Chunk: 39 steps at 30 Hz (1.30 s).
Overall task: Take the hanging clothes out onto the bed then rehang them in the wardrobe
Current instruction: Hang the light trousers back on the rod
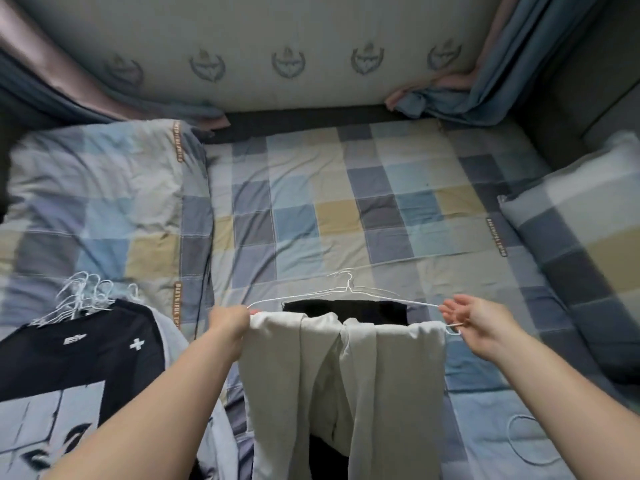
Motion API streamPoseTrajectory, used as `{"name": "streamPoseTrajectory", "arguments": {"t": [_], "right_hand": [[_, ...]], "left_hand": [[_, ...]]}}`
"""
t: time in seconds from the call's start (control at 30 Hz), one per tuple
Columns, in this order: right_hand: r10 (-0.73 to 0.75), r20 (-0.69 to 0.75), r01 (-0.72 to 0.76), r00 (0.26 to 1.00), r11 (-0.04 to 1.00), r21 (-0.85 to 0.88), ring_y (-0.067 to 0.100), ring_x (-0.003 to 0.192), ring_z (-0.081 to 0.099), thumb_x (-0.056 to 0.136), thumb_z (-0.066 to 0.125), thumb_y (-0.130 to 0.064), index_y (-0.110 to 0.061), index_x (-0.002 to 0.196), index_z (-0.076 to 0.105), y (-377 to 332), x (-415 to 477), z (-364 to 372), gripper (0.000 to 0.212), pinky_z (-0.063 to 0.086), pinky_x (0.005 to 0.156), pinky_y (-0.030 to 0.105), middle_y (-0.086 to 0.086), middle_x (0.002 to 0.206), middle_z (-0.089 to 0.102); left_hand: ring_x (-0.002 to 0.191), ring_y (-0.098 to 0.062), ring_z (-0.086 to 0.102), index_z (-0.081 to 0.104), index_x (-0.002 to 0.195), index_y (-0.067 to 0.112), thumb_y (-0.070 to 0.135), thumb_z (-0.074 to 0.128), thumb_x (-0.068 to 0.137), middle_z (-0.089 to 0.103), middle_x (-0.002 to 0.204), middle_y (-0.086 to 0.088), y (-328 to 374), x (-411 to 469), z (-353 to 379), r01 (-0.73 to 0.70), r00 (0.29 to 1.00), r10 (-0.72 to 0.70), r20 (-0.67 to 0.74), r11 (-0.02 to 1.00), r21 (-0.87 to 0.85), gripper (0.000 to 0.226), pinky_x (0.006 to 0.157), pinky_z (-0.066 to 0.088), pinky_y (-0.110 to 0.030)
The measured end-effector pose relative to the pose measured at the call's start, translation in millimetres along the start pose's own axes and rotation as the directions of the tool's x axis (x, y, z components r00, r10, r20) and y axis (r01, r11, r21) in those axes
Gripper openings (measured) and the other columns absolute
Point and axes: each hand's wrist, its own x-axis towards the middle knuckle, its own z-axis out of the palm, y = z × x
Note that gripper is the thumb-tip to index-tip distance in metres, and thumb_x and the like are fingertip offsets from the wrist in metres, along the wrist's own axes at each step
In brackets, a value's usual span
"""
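Observation:
A white wire hanger [348, 293] lies flat over the checked bed [311, 209], held level near the front edge. White trousers [339, 382] are draped over its bar, with a black garment [346, 311] behind them. My left hand [230, 322] grips the hanger's left end together with the white cloth. My right hand [472, 322] pinches the hanger's right end, fingers partly spread. At the left, a pile of clothes on several white hangers [81, 297] lies on the bed, a black printed T-shirt [79, 362] on top.
A checked pillow [100, 202] lies at the left and another pillow [581, 230] at the right. Blue and pink curtains [485, 84] hang at both far corners against a padded wall. A thin white cord [530, 441] loops on the sheet at the front right.

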Motion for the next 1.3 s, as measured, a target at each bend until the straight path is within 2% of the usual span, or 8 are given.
{"name": "streamPoseTrajectory", "arguments": {"t": [0.1,0.2,0.27,0.47,0.67,0.77,1.03,1.3], "right_hand": [[0.010,-0.023,-0.011,1.000,0.997,-0.071,0.040,0.094,0.060,0.089,0.017,0.026,0.013,0.139,0.033,8,-6,-14,0.054,0.055,0.051,0.019,0.035,0.125,0.046],[0.036,-0.036,-0.041,0.999,0.989,-0.140,0.046,0.118,0.055,0.096,0.015,0.018,0.013,0.139,0.033,27,11,-17,0.047,0.049,0.090,0.038,0.035,0.136,0.046],[0.043,-0.041,-0.050,0.998,0.982,-0.179,0.045,0.124,0.051,0.097,0.014,0.015,0.014,0.138,0.033,45,29,-13,0.045,0.043,0.096,0.043,0.034,0.137,0.046],[-0.001,-0.007,-0.001,1.000,0.971,-0.239,0.035,0.097,0.060,0.096,0.018,0.015,0.009,0.127,0.046,80,86,12,0.042,0.051,0.083,0.040,0.031,0.128,0.054],[0.026,-0.018,-0.030,0.999,0.958,-0.286,0.034,0.096,0.062,0.097,0.017,0.012,0.011,0.134,0.041,90,134,29,0.044,0.060,0.062,0.029,0.027,0.119,0.058],[0.046,0.011,-0.040,0.999,0.948,-0.317,0.035,0.106,0.061,0.097,0.016,0.012,0.008,0.136,0.040,91,142,34,0.046,0.053,0.082,0.037,0.026,0.124,0.056],[-0.093,0.145,0.128,0.985,0.959,-0.252,0.024,0.074,0.060,0.094,0.051,-0.001,-0.009,0.083,0.057,44,85,31,0.015,0.047,0.071,0.032,0.011,0.083,0.066],[-0.296,0.298,0.368,0.907,0.902,-0.225,0.017,0.085,0.065,0.098,0.055,-0.018,-0.011,0.083,0.060,-46,-41,-5,0.018,0.052,0.071,0.033,0.007,0.085,0.070]], "left_hand": [[0.077,-0.027,0.056,0.065,0.100,0.001,-0.006,0.051,0.088,0.067,0.089,-0.017,-19,-17,-4,-0.004,0.999,0.003,-0.043,1.000,-0.011,0.019,0.066,0.041,-0.033],[0.098,-0.029,0.064,0.065,0.114,0.003,-0.001,0.050,0.094,0.070,0.107,-0.015,-38,-5,1,-0.023,0.995,0.015,-0.098,0.996,-0.088,0.025,0.073,0.042,-0.028],[0.106,-0.034,0.063,0.064,0.120,0.000,-0.003,0.049,0.096,0.068,0.115,-0.020,-50,9,7,-0.031,0.999,0.028,-0.047,0.998,-0.064,0.029,0.081,0.051,-0.033],[0.088,-0.028,0.062,0.064,0.104,0.011,-0.006,0.048,0.093,0.069,0.083,-0.008,-78,76,21,-0.119,0.988,0.117,-0.099,0.993,-0.008,0.026,0.079,0.052,-0.037],[0.093,-0.032,0.064,0.068,0.106,0.011,-0.003,0.061,0.090,0.067,0.091,-0.012,-89,123,33,-0.126,0.988,0.130,-0.085,0.991,0.053,0.022,0.087,0.056,-0.042],[0.092,-0.033,0.064,0.069,0.101,0.008,-0.008,0.064,0.086,0.067,0.089,-0.014,-95,130,31,-0.090,0.994,0.092,-0.064,0.996,0.024,0.022,0.091,0.056,-0.046],[0.091,-0.027,0.062,0.057,0.089,0.013,-0.002,0.049,0.096,0.070,0.098,-0.014,-55,82,21,-0.215,0.976,0.211,-0.058,0.975,-0.065,0.018,0.095,0.051,-0.047],[0.083,-0.019,0.063,0.055,0.095,0.009,0.004,0.049,0.099,0.069,0.095,-0.012,30,-51,-15,-0.501,0.864,0.496,-0.086,0.863,-0.056,0.009,0.062,0.049,-0.018]]}}
